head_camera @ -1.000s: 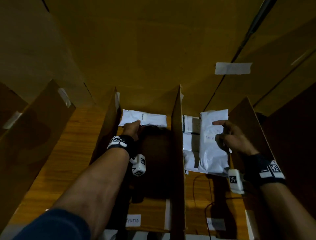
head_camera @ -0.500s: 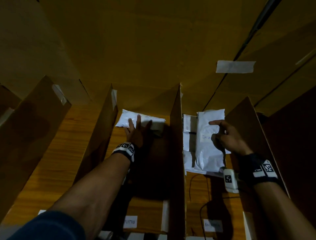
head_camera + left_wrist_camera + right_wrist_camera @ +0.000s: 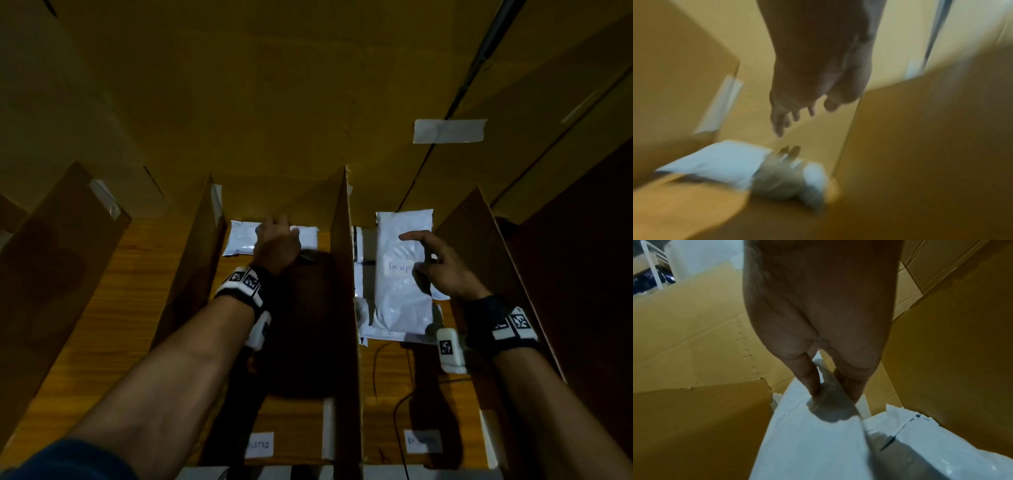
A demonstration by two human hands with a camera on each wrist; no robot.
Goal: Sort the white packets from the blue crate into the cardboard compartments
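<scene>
A small white packet lies flat at the back of the middle cardboard compartment. My left hand is over it with fingers straight, holding nothing; the left wrist view is blurred and shows the fingers just above the packet. In the compartment to the right, my right hand pinches the right edge of a long white packet between thumb and fingers. That packet lies lengthwise on top of other white packets. The blue crate is out of view.
A tall cardboard divider separates the two compartments, and more dividers stand at the far left and right. Paper labels mark the front edges. A thin dark cable lies on the wooden floor of the right compartment.
My left hand let go of the small packet's edge, spread over it and moved further back. The right hand kept its hold and shifted the long packet slightly toward the back.
</scene>
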